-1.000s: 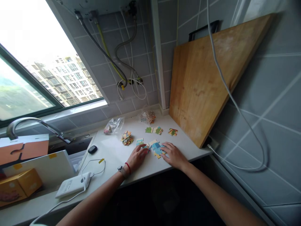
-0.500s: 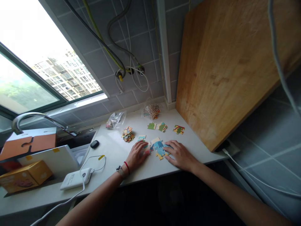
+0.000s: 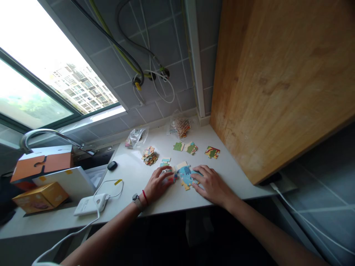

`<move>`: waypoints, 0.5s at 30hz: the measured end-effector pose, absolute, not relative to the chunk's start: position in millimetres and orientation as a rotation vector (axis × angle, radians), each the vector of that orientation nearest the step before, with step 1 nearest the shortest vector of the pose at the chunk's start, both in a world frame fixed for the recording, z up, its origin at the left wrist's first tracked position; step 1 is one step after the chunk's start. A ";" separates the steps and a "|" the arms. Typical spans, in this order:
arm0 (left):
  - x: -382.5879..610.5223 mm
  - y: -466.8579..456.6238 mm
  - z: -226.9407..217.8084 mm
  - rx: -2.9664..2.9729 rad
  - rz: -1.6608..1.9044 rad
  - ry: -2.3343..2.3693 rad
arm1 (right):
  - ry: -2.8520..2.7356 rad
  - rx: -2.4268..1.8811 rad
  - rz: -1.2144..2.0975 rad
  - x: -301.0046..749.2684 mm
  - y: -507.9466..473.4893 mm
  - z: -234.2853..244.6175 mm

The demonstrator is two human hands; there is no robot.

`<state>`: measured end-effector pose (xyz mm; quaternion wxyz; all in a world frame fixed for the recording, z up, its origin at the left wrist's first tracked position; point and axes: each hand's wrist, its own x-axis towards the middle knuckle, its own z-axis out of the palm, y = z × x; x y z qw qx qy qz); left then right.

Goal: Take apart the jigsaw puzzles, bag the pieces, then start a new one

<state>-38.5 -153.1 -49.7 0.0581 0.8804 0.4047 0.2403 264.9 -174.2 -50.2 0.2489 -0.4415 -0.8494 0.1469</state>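
head view: puzzle work on a white counter [image 3: 131,170]

a pile of pieces [image 3: 150,156] lies leftmost. beside it, the left hand [image 3: 158,183] curls loosely over small pieces [image 3: 175,177]; whether it grips one is hidden. the blue animal section [image 3: 185,174] lies flat between both hands, touched by the spread, ungripping right hand [image 3: 212,184]. farther right lies a red-and-green piece [image 3: 212,152].

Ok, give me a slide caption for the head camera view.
Left hand and right hand on puzzle pieces atop a white counter, wooden board at right.
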 end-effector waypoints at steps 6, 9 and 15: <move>-35.6 -152.3 -47.3 2.690 0.631 1.194 | -2.297 -1.202 0.420 265.4 -173.0 -47.5; -35.4 -152.6 -47.9 2.691 0.639 1.186 | -2.301 -1.212 0.424 265.5 -173.1 -46.3; -36.1 -153.2 -49.9 2.712 0.651 1.182 | -2.296 -1.211 0.413 265.0 -173.4 -48.6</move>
